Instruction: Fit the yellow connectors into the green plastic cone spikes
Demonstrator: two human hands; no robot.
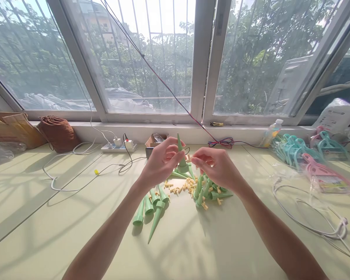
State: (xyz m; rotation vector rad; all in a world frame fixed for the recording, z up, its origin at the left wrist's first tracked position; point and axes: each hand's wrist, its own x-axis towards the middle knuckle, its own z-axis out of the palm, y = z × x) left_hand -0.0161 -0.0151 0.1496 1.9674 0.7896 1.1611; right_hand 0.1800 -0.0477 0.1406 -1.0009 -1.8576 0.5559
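Note:
My left hand (pixel 164 160) is closed around a green plastic watering spike (pixel 180 146), held point up above the table. My right hand (pixel 214 165) is pinched beside it. A small yellow plastic valve (pixel 188 158) shows at its fingertips, against the spike's side and partly hidden. Beneath my hands lies a pile of loose yellow valves (pixel 189 186). To its right is a heap of green spikes (pixel 205 190), some with yellow pieces fitted. Several more green spikes (pixel 156 212) lie at the left, below my left wrist.
A power strip (pixel 119 147) with plugs and cables stands behind on the left, beside a brown bag (pixel 58 133). A small cardboard box (pixel 156 139) is at the back. On the right are teal and pink dustpan sets (pixel 297 149), a bottle (pixel 272 132) and a coiled white cable (pixel 312 225).

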